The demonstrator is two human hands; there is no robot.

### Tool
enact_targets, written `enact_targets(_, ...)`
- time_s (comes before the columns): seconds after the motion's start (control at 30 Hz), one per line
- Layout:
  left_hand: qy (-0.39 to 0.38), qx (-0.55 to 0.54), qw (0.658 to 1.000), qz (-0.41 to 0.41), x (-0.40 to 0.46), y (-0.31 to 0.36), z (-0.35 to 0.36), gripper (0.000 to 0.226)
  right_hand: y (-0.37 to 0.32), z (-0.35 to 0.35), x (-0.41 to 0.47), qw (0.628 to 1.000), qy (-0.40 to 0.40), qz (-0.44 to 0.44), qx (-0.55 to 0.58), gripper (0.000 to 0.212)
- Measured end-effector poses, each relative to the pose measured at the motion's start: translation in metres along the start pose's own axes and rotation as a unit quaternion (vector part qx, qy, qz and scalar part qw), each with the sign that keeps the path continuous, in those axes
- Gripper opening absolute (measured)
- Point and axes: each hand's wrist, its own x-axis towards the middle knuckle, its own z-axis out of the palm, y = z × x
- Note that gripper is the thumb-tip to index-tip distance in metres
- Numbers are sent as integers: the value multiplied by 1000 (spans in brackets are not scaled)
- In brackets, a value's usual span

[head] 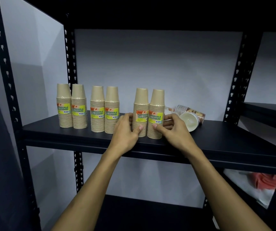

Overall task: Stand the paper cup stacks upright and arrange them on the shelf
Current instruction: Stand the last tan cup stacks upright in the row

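Three wrapped twin packs of tan paper cups stand upright, mouths down, on the black shelf (67, 132). The left pack (71, 106) and the middle pack (104, 110) stand free. The right pack (149, 112) sits near the shelf's front edge. My left hand (127, 129) grips its left stack, thumb on the front. My right hand (172, 126) grips its right stack from the right side. Behind my right hand, white and brown printed cup stacks (190, 117) lie on their sides, mouths toward me.
Black slotted uprights (70, 60) frame the shelf against a pale wall. A second shelf unit (270, 110) stands at the right. On a lower level at the right lies a white bag with something red (264, 182).
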Motion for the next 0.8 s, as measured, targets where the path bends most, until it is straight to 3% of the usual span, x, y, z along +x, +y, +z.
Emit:
enact_targets(0.17,5,10,1000,6,0,1,2,60,0,7,2,998,16,-16,-52,48)
enact_targets(0.4,20,-10,999,28,-11,3,3,70,6,6,6,999,-11,-17,-36,46)
enact_targets(0.6,13,-4,999,35,-17,9,-2,51,3,6,4,999,-17,-40,-25,40)
enact_targets(0.8,22,22,998,60,-22,10,-5,47,-1,13,6,989,-17,-99,-106,39)
